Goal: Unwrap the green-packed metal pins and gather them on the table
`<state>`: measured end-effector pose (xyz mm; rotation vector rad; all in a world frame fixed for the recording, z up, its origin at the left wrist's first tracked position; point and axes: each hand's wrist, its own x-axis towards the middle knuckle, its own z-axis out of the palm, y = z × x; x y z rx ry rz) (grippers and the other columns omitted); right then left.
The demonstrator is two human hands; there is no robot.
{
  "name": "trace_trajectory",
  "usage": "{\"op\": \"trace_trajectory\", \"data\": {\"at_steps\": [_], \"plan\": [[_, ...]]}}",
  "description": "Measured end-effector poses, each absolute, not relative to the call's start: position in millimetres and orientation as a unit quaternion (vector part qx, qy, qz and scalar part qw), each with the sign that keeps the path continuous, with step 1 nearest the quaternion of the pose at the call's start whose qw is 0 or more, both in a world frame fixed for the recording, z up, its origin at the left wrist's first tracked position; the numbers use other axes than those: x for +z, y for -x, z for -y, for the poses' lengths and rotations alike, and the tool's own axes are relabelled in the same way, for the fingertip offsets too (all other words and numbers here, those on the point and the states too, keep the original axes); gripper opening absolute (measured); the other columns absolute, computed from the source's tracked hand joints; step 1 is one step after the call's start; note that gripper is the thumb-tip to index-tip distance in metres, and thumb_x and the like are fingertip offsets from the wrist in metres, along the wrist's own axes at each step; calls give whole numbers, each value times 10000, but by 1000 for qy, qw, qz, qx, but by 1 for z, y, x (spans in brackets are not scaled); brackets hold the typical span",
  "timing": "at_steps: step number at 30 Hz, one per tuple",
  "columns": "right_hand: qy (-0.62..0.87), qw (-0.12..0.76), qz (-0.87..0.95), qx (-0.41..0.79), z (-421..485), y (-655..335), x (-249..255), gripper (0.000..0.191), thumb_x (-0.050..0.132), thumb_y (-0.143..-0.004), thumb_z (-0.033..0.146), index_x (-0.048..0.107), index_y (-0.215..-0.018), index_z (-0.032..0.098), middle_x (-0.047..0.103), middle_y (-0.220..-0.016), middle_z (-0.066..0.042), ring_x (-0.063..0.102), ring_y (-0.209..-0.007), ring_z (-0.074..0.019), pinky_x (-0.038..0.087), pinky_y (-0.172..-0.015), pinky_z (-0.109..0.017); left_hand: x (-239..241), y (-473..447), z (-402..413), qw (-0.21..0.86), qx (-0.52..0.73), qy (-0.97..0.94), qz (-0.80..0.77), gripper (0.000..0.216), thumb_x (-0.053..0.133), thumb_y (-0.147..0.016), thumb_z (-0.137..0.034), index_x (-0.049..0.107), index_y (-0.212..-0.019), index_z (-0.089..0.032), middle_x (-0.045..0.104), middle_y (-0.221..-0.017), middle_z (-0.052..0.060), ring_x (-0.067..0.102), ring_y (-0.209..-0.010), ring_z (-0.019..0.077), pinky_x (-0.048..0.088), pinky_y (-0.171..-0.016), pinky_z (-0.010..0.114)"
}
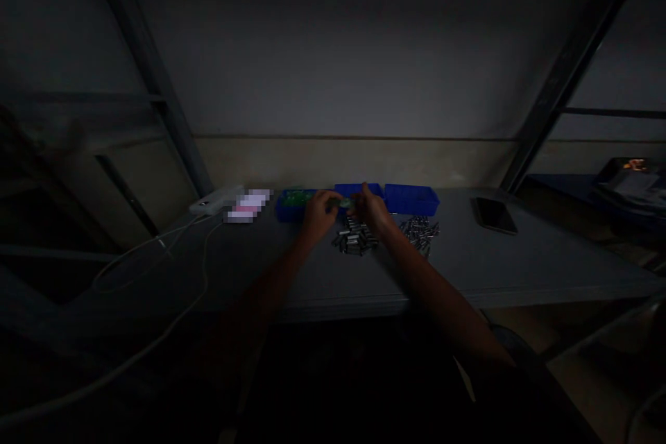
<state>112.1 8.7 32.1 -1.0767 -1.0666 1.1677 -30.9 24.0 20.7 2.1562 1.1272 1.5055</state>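
Observation:
My left hand [318, 214] and my right hand [370, 209] meet over the grey table [520, 257], both pinched on a small green part [344, 203] held between them. Just below the hands lies a pile of small dark metal cylinders [354, 238]. A second heap of shiny metal pieces [420, 230] sits to the right of my right forearm. Behind the hands stand three blue trays: the left tray [292, 204] holds green parts, the middle tray [356, 190] is partly hidden by my fingers, the right tray [412, 198] is beside it. The scene is very dark.
A black phone [494, 215] lies flat on the table at the right. At the left rear sit a white power strip [213, 202] with white cables trailing off the table's edge and a pinkish blurred item [248, 205]. Metal frame posts rise at both sides.

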Motion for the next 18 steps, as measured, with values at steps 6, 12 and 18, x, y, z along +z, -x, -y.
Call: {"op": "trace_trajectory", "data": {"at_steps": [6, 12, 18], "plan": [[390, 649, 410, 509, -6, -113, 34, 309, 625, -670, 208, 545, -968, 185, 600, -655, 29, 565, -588, -118, 472, -564, -236, 24, 28, -15, 141, 547, -753, -338, 298, 469, -670, -33, 628, -870, -185, 574, -984, 60, 565, -967, 185, 519, -816, 334], [416, 661, 437, 447, -15, -115, 28, 388, 568, -629, 225, 569, -1007, 142, 545, -598, 45, 504, -558, -113, 428, -581, -246, 27, 29, -11, 163, 577, -740, -306, 275, 459, -649, -54, 636, -816, -182, 523, -1042, 56, 557, -977, 167, 508, -827, 301], [458, 663, 511, 299, -12, -121, 31, 348, 513, -689, 244, 586, -1014, 143, 574, -666, 18, 519, -636, -125, 433, -646, -248, 34, 29, -11, 220, 543, -711, -390, 242, 510, -772, -318, 635, -619, -179, 567, -713, 32, 553, -762, 169, 464, -728, 294]]}}
